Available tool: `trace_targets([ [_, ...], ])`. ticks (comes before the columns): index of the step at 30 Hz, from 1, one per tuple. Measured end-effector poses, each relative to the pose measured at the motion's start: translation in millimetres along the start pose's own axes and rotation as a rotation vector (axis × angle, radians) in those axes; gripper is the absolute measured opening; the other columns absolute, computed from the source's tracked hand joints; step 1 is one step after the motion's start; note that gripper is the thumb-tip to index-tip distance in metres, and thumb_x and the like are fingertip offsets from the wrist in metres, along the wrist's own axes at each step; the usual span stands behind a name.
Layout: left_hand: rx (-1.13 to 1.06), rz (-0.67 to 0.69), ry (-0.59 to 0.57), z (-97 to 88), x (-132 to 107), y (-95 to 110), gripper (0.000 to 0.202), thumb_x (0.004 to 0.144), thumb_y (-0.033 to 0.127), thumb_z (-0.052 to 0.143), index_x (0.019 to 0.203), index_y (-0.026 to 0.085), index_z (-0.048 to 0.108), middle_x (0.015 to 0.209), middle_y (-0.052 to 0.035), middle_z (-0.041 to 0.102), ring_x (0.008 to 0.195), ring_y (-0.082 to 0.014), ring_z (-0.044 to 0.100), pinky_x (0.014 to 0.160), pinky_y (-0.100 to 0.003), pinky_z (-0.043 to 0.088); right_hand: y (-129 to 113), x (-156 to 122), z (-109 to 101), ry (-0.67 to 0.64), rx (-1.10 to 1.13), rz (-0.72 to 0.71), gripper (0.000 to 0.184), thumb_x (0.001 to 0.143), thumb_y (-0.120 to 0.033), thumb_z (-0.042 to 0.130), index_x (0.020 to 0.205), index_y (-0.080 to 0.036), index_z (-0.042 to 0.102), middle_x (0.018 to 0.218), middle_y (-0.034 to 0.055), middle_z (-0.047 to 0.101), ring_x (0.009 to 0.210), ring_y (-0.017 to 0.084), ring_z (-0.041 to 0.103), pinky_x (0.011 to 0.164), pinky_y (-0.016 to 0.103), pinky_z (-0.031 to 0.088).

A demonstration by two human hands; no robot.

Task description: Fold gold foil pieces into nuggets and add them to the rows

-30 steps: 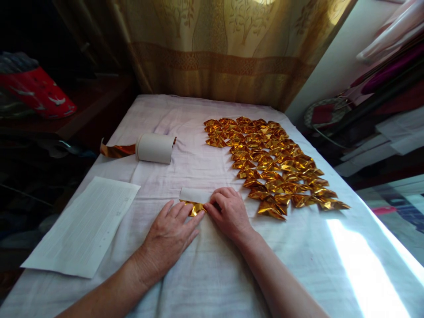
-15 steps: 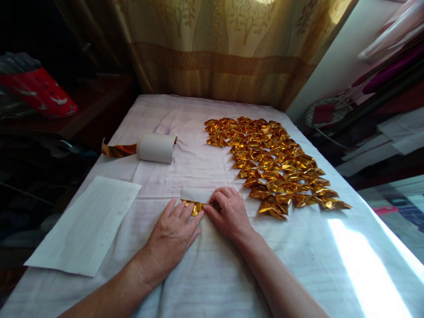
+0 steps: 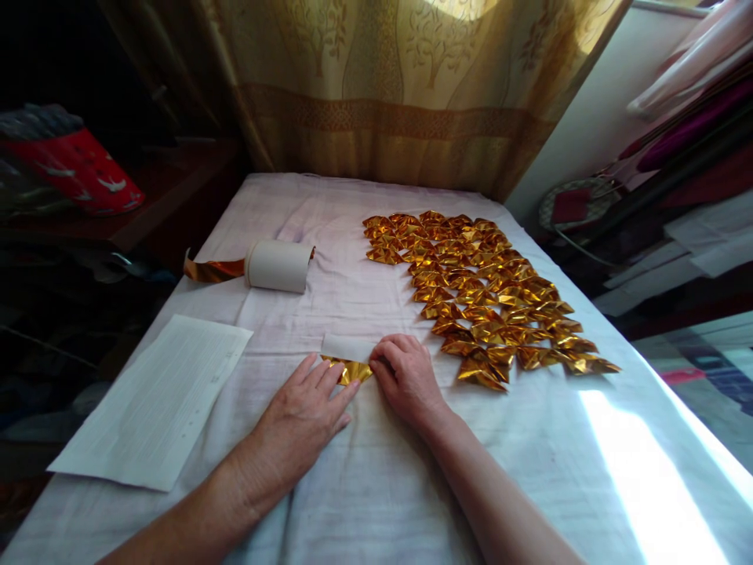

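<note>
A small piece of gold foil paper, white on its turned-up back, lies on the white cloth in front of me. My left hand lies flat with fingers stretched out, its fingertips pressing on the foil's left side. My right hand is curled, fingers closed on the foil's right edge. Just right of that hand lie rows of several folded gold foil pieces.
A white roll with a gold foil tail lies at the back left. A printed white sheet lies at the left edge. A gold curtain hangs behind; dark furniture and a red bag stand left, shelves right.
My right hand has drawn slightly right along the foil piece, baring a bit more gold between the hands. The left hand stays pressed flat.
</note>
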State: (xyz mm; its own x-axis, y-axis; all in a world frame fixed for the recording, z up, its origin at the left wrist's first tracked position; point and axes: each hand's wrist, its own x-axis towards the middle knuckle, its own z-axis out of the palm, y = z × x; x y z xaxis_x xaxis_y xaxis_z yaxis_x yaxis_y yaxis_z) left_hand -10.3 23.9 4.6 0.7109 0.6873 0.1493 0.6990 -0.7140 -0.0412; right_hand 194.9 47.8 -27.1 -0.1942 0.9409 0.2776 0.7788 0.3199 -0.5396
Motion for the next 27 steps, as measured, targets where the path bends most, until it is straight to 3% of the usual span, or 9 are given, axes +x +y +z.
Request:
trace_targets([
  [7, -0.131, 0.019, 0.027, 0.7, 1, -11, 0.028, 0.086, 0.023, 0.067, 0.114, 0.024, 0.063, 0.112, -0.0063, 0.066, 0.107, -0.0227, 0.061, 0.107, -0.045, 0.039, -4, -2, 0, 0.025, -0.093, -0.061, 0.008, 0.089, -0.016, 0.062, 0.089, -0.023, 0.065, 0.095, 0.0031, 0.067, 0.091, 0.020, 0.056, 0.079, 0.033, 0.035],
  [13, -0.263, -0.013, 0.116, 8.8, 4, -23, 0.019, 0.095, 0.014, 0.047, 0.109, 0.019, 0.060, 0.102, -0.0053, 0.068, 0.095, -0.0184, 0.063, 0.092, -0.035, 0.050, -11, -7, -3, -0.006, -0.290, -0.210, 0.010, 0.090, -0.017, 0.065, 0.088, -0.026, 0.068, 0.092, 0.0018, 0.068, 0.087, 0.020, 0.054, 0.077, 0.033, 0.034],
  [20, -0.314, -0.077, 0.186, 13.6, 3, -38, 0.021, 0.094, 0.025, 0.054, 0.111, 0.021, 0.066, 0.112, -0.0074, 0.066, 0.108, -0.0211, 0.060, 0.098, -0.039, 0.049, -15, -8, -13, -0.102, -0.232, -0.205, 0.009, 0.092, -0.023, 0.061, 0.095, -0.024, 0.070, 0.092, 0.0039, 0.068, 0.090, 0.021, 0.056, 0.081, 0.036, 0.038],
  [27, -0.182, -0.020, 0.196, 10.0, 7, -36, 0.017, 0.095, 0.030, 0.055, 0.100, 0.020, 0.068, 0.093, -0.0052, 0.068, 0.090, -0.0193, 0.061, 0.088, -0.037, 0.049, -15, -7, -19, -0.155, -0.175, -0.215, 0.023, 0.083, -0.036, 0.073, 0.100, -0.022, 0.068, 0.100, 0.0058, 0.067, 0.095, 0.024, 0.057, 0.085, 0.038, 0.040],
])
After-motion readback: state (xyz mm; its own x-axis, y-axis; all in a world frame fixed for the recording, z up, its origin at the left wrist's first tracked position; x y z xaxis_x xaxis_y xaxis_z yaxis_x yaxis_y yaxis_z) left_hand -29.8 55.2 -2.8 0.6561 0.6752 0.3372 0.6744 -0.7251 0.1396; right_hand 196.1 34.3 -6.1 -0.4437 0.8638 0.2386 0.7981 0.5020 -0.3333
